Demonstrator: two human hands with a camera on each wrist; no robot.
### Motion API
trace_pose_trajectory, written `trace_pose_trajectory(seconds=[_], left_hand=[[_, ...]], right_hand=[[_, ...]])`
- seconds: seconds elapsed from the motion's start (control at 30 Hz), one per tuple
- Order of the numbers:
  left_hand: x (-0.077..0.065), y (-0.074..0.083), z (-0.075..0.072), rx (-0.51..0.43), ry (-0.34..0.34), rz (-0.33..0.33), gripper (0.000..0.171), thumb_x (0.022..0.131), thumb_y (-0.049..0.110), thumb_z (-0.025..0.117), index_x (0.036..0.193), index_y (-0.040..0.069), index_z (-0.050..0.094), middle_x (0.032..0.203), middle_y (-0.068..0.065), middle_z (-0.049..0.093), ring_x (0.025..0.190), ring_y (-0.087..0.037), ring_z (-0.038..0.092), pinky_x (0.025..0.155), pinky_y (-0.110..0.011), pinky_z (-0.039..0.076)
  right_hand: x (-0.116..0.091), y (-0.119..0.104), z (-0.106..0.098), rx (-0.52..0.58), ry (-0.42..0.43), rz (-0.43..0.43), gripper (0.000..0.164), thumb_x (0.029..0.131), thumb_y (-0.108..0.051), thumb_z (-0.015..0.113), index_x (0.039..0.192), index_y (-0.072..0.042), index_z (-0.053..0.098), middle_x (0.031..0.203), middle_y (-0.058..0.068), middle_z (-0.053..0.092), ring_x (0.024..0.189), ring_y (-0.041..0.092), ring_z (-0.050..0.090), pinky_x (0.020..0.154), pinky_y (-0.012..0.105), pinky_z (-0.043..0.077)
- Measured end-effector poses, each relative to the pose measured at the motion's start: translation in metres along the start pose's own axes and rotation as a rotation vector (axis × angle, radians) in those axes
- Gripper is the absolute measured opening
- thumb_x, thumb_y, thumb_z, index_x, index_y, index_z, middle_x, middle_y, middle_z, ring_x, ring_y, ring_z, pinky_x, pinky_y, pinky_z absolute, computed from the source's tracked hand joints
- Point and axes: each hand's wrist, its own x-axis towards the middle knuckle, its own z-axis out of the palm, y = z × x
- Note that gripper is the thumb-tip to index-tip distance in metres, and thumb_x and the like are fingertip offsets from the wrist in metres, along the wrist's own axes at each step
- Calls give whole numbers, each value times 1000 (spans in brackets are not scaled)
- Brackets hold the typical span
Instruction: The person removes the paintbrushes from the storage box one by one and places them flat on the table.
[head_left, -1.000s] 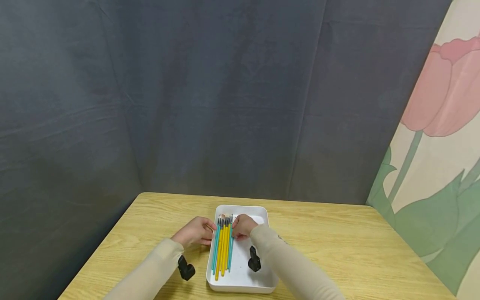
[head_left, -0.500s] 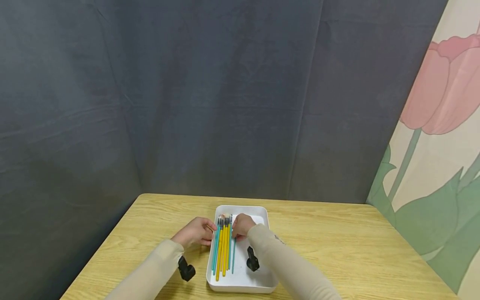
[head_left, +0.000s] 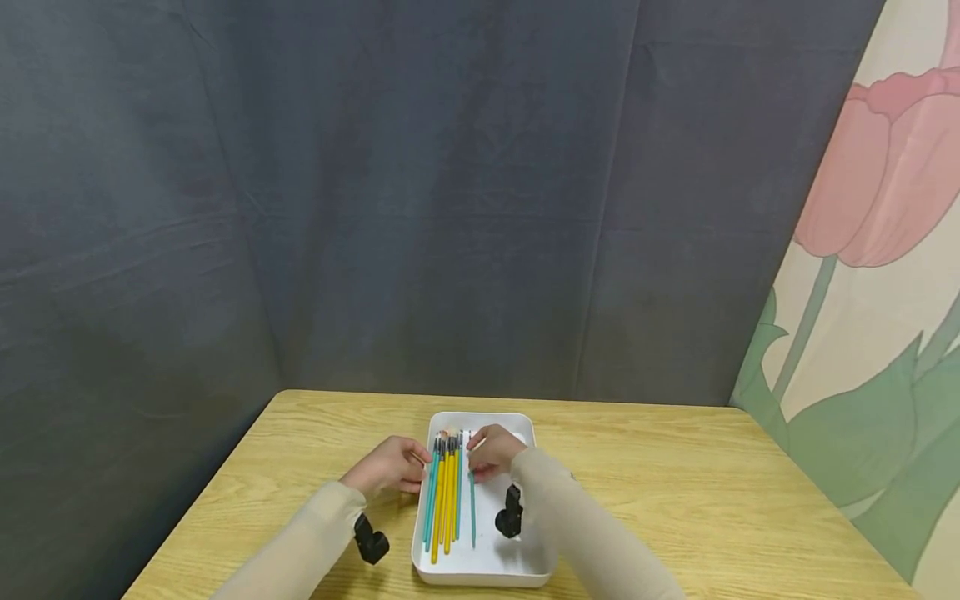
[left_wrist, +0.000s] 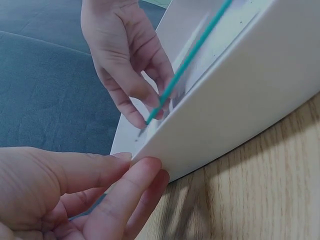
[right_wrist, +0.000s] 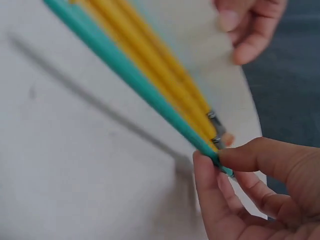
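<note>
A white rectangular tray (head_left: 480,577) stands on the table, holding a row of yellow paintbrushes (head_left: 447,508) and teal ones along its left side, bristles toward the far end. My left hand (head_left: 386,467) pinches the tray's left rim between thumb and fingers, as the left wrist view shows up close. Over the tray, my right hand (head_left: 497,452) pinches one teal paintbrush (head_left: 473,512) near its ferrule. The brush's handle points back toward me, just right of the row. In the right wrist view this brush casts a shadow on the tray floor, and its bristle end is partly hidden by fingers.
The wooden table (head_left: 675,492) extends right and left of the tray. A dark grey curtain (head_left: 450,208) hangs behind and to the left. A wall with a painted tulip (head_left: 877,175) borders the right side. Black wrist mounts (head_left: 371,540) hang below both forearms.
My right hand has drawn the teal paintbrush away from the row to the right, leaving a gap beside the others. My left hand has stayed at the tray's rim.
</note>
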Motion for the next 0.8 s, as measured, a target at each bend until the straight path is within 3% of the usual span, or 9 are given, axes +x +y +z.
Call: trace_pose_trajectory(seconds=[0.27,0.4,0.8], left_hand=[[-3,-1,-1,-10,24,5,21,86,-11,61,106,-8,60,86,-13,55,72,-19,60,64,-30,58],[-3,0,0,-13,36,6,20,86,-12,61,105,-8,60,84,-12,55,70,-19,59,63,-30,58],[1,-2,0,-8,12,20,22,86,-9,63,108,-8,60,86,-12,56,70,-18,59,64,-29,58]], right_hand=[[-12,-10,-18,159,-51,-59,38,81,11,62,118,4,58,89,10,63,65,13,57,68,29,59],[-20,-13,-32,225,-85,-118,41,84,11,60,125,6,54,89,10,63,69,13,61,70,30,59],[-48,-3,-97,286,-149,-202,42,92,4,58,133,5,47,93,5,64,76,11,66,73,26,58]])
